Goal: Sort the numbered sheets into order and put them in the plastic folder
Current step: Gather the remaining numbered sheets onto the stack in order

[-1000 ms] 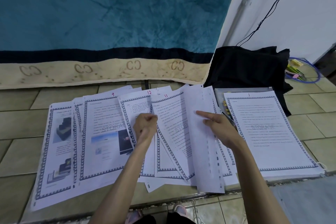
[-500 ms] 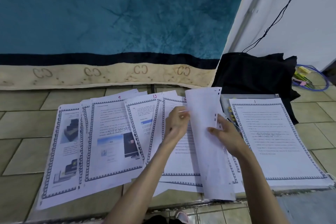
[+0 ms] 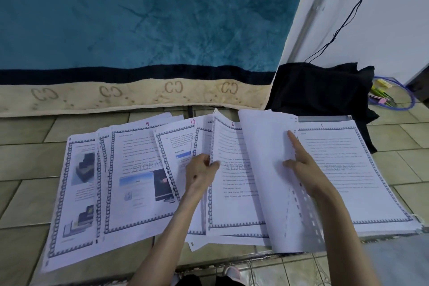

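Sorting is under way: sheet 6 (image 3: 234, 169) is pinched at its edge by the left hand (image 3: 200, 173); a blank-backed sheet (image 3: 267, 169) on the floor is pressed by the right hand (image 3: 304, 165), fingers spread. Sheet 2 must be found next.

Paper everywhere on the floor: the printed sheets (image 3: 139, 179) across the lower middle of the frame are thin matt white paper, the sheet marked 6 (image 3: 234, 169) curling a bit where the left hand (image 3: 199, 175) pinches its edge. The blank page (image 3: 267, 169) under the right hand (image 3: 304, 167) looks just as dull and soft. Its punched strip (image 3: 308, 213) at lower right has a slight plasticky sheen. The floor tiles (image 3: 25, 153) are smooth glazed ceramic with a low gloss. The blanket (image 3: 148, 30) filling the upper left is plush, fuzzy cloth. The black fabric (image 3: 320, 90) at right is matt and crumpled.
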Motion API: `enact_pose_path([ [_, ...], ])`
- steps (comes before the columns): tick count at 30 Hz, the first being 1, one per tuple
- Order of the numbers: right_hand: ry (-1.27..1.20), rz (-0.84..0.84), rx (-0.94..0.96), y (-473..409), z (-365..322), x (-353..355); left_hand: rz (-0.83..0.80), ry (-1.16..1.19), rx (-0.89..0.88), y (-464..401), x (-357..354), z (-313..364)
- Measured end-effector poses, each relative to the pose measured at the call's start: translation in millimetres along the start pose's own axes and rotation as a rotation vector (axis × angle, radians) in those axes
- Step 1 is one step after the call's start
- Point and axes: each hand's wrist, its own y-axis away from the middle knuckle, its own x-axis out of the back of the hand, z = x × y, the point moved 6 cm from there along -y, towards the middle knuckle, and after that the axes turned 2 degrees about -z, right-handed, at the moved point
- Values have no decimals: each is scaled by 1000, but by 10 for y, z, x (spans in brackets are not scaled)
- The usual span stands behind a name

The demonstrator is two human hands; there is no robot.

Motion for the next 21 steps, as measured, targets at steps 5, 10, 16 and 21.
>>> enact_pose_path([
  [5, -20, -3, -63, -64, 92, -103, 98, 14, -130, 175, 199, 322],
  [10, -39, 50, -56, -85, -116, -214, 282, -202, -147, 368, 1142, 427],
  [16, 109, -226, 3, -5, -475, -950, 577, -272, -77, 670, 2166, 218],
  [21, 402, -489, -53, 121, -425, -1549, 684, -128, -35, 780, 2611, -154],
])
